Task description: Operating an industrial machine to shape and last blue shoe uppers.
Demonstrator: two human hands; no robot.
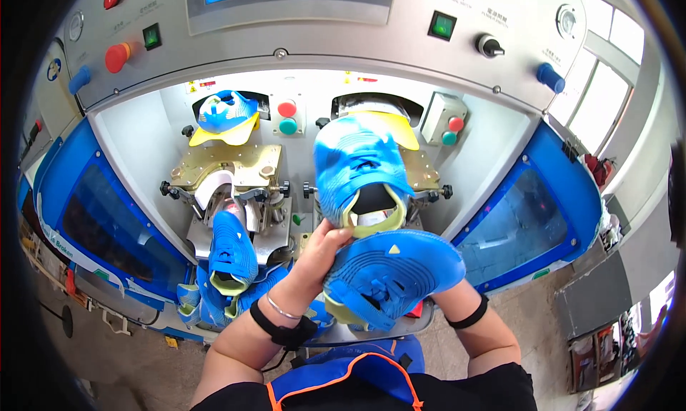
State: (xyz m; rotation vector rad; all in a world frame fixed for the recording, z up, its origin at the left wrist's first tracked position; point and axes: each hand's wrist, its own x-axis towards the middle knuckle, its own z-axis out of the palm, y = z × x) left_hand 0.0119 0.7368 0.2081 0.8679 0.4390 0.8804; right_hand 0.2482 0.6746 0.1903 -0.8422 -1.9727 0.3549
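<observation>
My left hand (319, 254) reaches up and grips the yellow-green collar of a blue shoe upper (357, 169) that stands toe-up at the machine's right station (421, 169). A second blue shoe upper (393, 271) lies across in front of me, just below the first. My right hand is hidden under it, and only the right wrist (451, 300) with its black band shows, so the hand appears to hold that shoe from beneath.
The left station (229, 169) has a blue shoe with a yellow edge (225, 114) at its top and another blue shoe (232, 254) at its foot. More blue shoes (196, 296) are piled below. Red and green buttons (287, 118) sit between the stations, and blue guards (93, 218) flank them.
</observation>
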